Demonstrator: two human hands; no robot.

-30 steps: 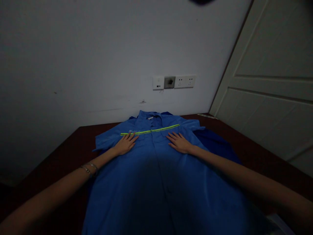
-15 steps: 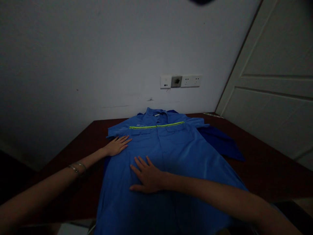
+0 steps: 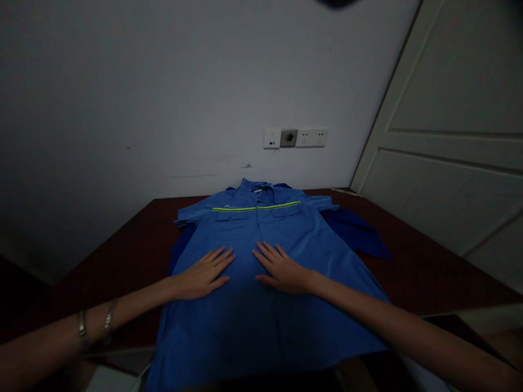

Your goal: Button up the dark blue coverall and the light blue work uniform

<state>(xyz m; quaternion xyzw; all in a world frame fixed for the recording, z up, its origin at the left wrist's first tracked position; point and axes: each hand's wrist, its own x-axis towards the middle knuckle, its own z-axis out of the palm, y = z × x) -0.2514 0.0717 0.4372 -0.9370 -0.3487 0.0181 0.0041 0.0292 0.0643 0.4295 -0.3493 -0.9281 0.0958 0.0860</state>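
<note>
A blue work shirt (image 3: 261, 310) with a yellow-green reflective stripe across the chest lies face up on a dark red-brown table (image 3: 131, 245), collar toward the wall. My left hand (image 3: 204, 275) rests flat on the shirt's middle, fingers spread, left of the button line. Just right of that line my right hand (image 3: 281, 269) lies flat too, fingers apart. Neither hand holds anything. Bracelets sit on my left wrist.
A darker blue garment (image 3: 355, 234) lies under the shirt and sticks out at the right. A white wall with a row of sockets (image 3: 296, 138) stands behind the table. A white door (image 3: 453, 141) is at the right. The shirt's hem hangs over the table's near edge.
My left hand has slid from the shirt's left sleeve area to its middle. My right hand has moved right and slightly up, so both hands now lie side by side.
</note>
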